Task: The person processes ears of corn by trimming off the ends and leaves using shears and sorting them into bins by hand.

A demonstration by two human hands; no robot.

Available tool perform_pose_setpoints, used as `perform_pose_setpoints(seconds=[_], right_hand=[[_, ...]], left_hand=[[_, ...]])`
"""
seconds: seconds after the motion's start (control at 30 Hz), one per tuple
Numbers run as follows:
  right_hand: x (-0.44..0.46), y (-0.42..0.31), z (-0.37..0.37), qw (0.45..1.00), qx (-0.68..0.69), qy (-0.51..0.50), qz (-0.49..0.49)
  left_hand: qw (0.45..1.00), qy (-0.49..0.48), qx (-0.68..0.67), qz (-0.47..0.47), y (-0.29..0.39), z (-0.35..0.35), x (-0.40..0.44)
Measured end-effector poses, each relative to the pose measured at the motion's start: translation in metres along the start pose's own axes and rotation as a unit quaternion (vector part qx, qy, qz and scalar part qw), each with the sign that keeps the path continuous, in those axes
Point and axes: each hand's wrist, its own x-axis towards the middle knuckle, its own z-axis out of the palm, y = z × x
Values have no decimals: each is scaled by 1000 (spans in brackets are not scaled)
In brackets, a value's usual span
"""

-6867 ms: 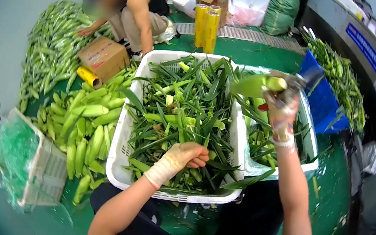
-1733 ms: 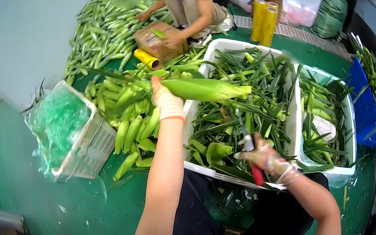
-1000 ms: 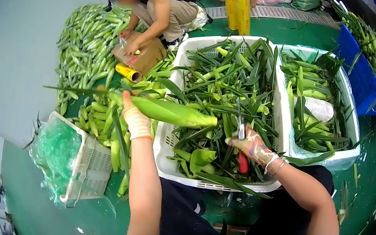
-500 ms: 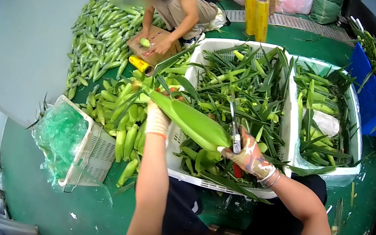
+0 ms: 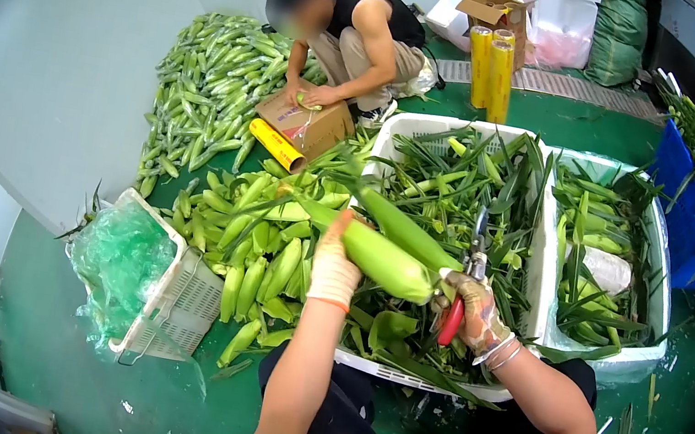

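1. Produce packing room, by the look of it.
2. Green floor, grating strip let in.
3. Heap of corn, seemingly film-wrapped; yellow film rolls upright.
4. Leaf-filled white crate; red-handled shears out.

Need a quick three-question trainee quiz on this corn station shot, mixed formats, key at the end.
1. Which hand holds the red-handled shears?
A) left
B) right
C) neither

2. True or false: the left hand is empty.

3. Fill in the colour: a ____ roll lies on its side by the cardboard box.

Key:
1. B, the right hand.
2. False; it grips an ear of corn.
3. Yellow.
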Motion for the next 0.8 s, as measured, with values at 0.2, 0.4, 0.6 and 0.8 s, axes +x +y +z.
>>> perform_pose_setpoints(seconds=[0.2, 0.4, 0.6, 0.8], right_hand=[[-7, -38, -29, 881, -424, 115, -175], [-7, -23, 10, 740, -664, 74, -73], [0, 38, -3, 905, -391, -97, -134], [-12, 14, -16, 790, -596, -76, -120]], left_hand=[[995, -4, -10, 98, 110, -59, 7], [985, -61, 163, 16, 53, 7, -23], [876, -193, 434, 81, -12, 49, -46], [803, -183, 556, 111, -44, 19, -49]])
